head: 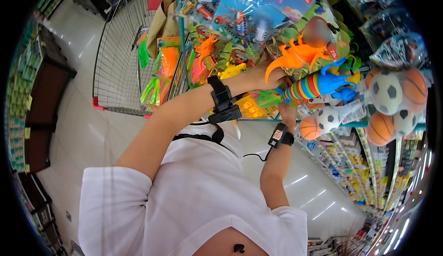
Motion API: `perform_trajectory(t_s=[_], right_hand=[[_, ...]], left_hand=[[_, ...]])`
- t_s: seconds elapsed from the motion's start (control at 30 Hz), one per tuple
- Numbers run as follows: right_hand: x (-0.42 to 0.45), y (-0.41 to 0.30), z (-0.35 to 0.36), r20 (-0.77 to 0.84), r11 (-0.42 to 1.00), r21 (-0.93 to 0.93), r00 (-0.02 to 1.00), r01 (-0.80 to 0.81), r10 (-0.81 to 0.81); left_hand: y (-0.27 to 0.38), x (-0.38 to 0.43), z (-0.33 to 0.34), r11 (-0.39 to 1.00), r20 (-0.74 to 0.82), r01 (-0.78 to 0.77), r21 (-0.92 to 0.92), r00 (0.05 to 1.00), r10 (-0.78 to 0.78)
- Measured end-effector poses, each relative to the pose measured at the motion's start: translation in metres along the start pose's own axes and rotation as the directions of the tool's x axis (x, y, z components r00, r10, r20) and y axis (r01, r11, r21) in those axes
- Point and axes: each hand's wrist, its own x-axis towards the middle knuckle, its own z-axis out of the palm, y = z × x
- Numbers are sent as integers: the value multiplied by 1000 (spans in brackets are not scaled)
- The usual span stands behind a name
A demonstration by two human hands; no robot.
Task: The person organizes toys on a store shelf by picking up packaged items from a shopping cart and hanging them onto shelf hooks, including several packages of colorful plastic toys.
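Note:
My left hand reaches into a rack of hanging toys. Its fingers pass behind the tail of an orange plastic dinosaur, so their grip is hidden. Lower down, my right hand is at the rack beneath a striped toy with a blue head, its fingers mostly covered. Between the hands lie a green toy pack and a bag of yellow toys. A yellow toy animal and a smaller orange dinosaur hang left of my left hand. Each wrist wears a strapped black device.
A wire shopping cart stands at the left, with bright stringy toy packs along its side. Bagged toy vehicles hang above my hands. Netted toy balls hang at the right, beside stocked shelves.

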Motion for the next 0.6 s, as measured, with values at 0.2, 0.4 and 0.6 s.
perform_trajectory(t_s=[0.2,0.4,0.6], right_hand=[[17,-1,-19,212,936,346,977,-73,-2],[2,-24,18,-218,950,310,970,-34,106],[-4,-13,11,-250,906,-389,928,164,-275]], left_hand=[[-1,-4,4,998,-4,59,-38,998,-59],[-1,-5,2,991,42,135,6,990,-135],[6,1,5,976,124,197,90,970,-207]])
